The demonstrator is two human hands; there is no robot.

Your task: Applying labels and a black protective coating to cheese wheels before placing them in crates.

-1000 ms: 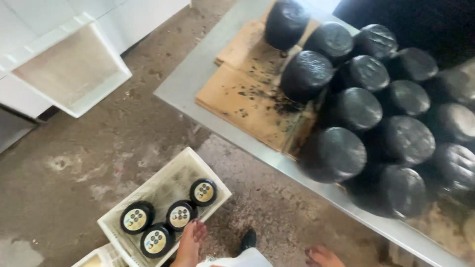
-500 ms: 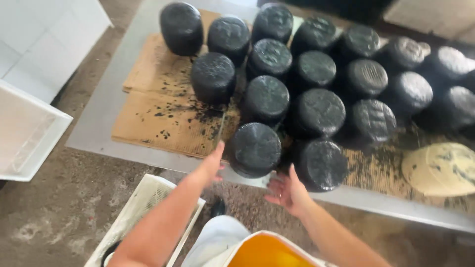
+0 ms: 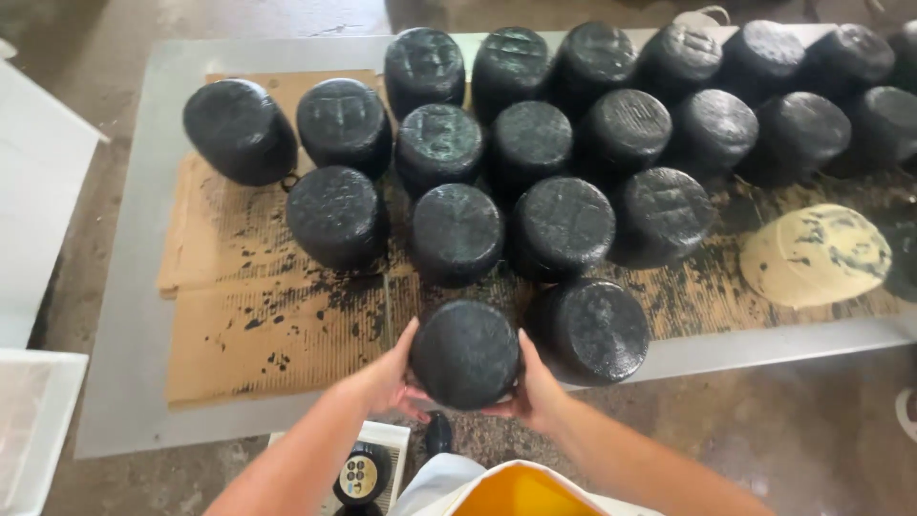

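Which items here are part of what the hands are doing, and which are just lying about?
In hand:
- left hand and right hand clasp the front black cylinder from both sides
- the other black cylinders, same kind

Lying about:
- stained cardboard
- pale spattered disc
- white crate below the table

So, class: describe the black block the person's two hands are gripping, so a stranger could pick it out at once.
Find the grey table with stained cardboard and rows of black blocks. Go to its near edge, below the cardboard. The block sits between the left hand and right hand; it alone is gripped, and it lies nearer the person than its neighbour.
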